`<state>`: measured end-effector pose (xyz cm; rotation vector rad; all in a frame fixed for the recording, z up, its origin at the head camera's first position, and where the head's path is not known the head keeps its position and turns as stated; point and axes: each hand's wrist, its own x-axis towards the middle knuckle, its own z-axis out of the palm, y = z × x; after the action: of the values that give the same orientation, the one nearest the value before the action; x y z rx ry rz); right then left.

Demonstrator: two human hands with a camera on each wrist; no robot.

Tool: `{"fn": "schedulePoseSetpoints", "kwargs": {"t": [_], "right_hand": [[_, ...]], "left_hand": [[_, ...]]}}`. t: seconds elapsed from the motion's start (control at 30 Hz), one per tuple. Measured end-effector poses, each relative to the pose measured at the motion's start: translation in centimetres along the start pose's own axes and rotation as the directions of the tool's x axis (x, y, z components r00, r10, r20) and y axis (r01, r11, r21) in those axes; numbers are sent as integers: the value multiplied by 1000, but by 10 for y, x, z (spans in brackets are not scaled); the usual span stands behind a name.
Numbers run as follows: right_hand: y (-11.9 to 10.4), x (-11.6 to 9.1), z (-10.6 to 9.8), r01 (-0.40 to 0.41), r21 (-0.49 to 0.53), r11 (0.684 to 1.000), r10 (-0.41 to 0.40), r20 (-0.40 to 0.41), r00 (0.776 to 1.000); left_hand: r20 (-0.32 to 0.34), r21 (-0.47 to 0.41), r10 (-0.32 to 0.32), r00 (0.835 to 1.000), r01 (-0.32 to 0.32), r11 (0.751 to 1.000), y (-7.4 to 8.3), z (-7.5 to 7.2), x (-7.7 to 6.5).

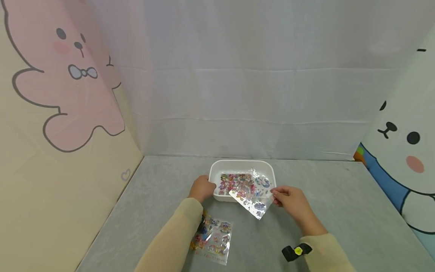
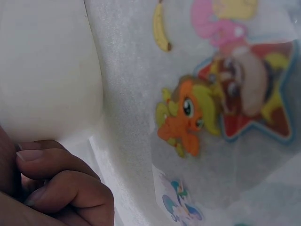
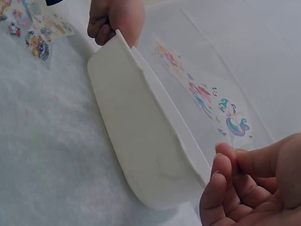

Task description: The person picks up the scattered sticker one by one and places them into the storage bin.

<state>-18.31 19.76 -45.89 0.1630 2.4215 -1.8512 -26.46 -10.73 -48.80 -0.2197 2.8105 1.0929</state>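
Note:
A white plastic tray (image 1: 242, 162) stands on the table, and my left hand (image 1: 202, 188) grips its left end. In the left wrist view, that hand's curled fingers (image 2: 70, 190) show below the tray's pale wall (image 2: 47, 70). Between thumb and fingertips, my right hand (image 1: 293, 206) pinches the edge of a clear sticker sheet (image 1: 259, 206) with small cartoon figures. This sheet slants over the tray's right front rim. More colourful stickers (image 1: 228, 183) show inside the tray, partly covered by the held sheet.
Clear sticker sheets (image 1: 219, 241) lie on the grey table (image 1: 163, 226) near my left forearm, which hides part of them. A white curtain (image 1: 255, 94) hangs behind the table. Cartoon-printed cloths (image 1: 85, 121) flank both sides.

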Motion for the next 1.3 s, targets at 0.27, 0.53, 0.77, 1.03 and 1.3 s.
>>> {"fn": "schedulePoseSetpoints", "kwargs": {"t": [0.27,0.53,0.77,1.03,1.3], "right_hand": [[-9,8,8,-88,65,994,93,-75,993],[-23,14,15,-145,190,971,165,-95,982],[-35,17,23,-162,213,964,191,-125,974],[-40,17,33,-141,245,959,180,-144,973],[-38,18,43,-128,224,966,159,-129,979]], "left_hand": [[1,-2,0,1000,0,1000,3,-1,-1],[9,3,-4,1000,4,1000,5,-1,-1],[4,7,-4,1000,4,1000,3,-1,0],[9,7,-6,1000,6,1000,3,1,2],[10,16,-4,1000,4,1000,2,0,0]]}}
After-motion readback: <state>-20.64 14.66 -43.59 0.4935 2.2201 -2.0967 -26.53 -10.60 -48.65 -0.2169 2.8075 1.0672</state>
